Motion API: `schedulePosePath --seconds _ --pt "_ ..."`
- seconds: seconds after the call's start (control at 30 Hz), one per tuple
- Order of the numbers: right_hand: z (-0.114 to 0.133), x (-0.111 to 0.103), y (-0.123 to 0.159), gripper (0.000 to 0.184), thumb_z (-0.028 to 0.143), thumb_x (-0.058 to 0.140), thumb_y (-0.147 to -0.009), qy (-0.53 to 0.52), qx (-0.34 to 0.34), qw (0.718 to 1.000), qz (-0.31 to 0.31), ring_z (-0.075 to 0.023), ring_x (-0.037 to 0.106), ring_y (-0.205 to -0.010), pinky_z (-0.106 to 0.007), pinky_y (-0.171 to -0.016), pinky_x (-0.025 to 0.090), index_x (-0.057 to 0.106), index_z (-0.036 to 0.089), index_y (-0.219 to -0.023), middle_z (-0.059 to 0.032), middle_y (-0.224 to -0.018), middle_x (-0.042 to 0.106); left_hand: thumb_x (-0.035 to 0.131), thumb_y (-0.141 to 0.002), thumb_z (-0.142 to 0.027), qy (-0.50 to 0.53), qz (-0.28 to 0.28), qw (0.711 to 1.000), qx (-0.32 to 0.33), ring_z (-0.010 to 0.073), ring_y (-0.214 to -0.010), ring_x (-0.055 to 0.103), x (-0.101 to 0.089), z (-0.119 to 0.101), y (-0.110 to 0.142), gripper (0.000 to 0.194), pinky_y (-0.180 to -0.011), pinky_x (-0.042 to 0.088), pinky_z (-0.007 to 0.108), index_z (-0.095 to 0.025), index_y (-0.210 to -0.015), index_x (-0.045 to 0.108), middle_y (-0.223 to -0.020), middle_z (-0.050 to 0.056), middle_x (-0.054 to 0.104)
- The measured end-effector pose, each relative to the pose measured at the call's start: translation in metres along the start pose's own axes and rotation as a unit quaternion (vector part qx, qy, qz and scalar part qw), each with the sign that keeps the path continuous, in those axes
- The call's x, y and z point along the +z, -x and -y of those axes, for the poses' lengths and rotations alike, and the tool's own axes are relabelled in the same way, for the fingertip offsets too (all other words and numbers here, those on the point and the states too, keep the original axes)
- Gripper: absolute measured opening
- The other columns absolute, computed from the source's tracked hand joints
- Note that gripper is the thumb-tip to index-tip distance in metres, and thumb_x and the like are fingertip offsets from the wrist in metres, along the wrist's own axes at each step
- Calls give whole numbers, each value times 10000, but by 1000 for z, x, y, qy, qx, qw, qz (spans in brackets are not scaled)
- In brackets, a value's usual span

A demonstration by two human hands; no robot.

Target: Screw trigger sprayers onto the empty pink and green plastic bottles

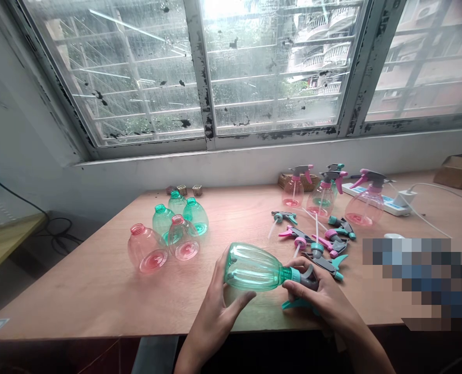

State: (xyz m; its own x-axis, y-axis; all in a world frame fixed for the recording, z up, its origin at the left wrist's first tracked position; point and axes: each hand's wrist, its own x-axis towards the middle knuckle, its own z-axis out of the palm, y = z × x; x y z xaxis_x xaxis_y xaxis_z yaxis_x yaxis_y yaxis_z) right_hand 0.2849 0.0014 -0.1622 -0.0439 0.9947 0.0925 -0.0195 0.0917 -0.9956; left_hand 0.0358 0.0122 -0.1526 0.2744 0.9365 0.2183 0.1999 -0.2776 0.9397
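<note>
A clear green spray bottle (254, 267) lies sideways just above the wooden table's (98, 291) front edge, held between both hands. My left hand (215, 311) cups the bottle's wide base, fingers curled round it. My right hand (322, 296) is closed on the grey and teal trigger head (304, 283) fitted at the bottle's neck. Loose trigger heads (316, 241) with dip tubes lie just beyond my right hand.
Several empty green and pink bottles (168, 234) stand at the table's left middle. Three assembled pink sprayers (324, 195) stand at the back right beside a white power strip (390, 202) and a cardboard box (459, 171). A barred window (215, 67) rises behind.
</note>
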Motion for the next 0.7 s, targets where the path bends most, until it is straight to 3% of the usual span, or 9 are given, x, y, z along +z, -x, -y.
schedulePosePath --seconds 0.43,0.7 --pt "2 1 1 359 458 854 -823 -13 11 1000 6 -177 699 -696 -260 -643 597 677 203 -1004 32 -746 701 695 -957 -433 -36 -6 999 6 306 -1548 344 -1 3 -1 787 -1294 244 484 -372 -1609 258 -1666 54 379" --pt "-3 -1 -2 406 491 855 -809 -16 19 1000 7 -191 703 -692 -284 -663 600 659 199 -1011 28 -728 700 678 -965 -444 -60 -7 998 8 308 -1540 350 -1 0 -2 759 -1285 248 471 -334 -1605 284 -1625 64 439"
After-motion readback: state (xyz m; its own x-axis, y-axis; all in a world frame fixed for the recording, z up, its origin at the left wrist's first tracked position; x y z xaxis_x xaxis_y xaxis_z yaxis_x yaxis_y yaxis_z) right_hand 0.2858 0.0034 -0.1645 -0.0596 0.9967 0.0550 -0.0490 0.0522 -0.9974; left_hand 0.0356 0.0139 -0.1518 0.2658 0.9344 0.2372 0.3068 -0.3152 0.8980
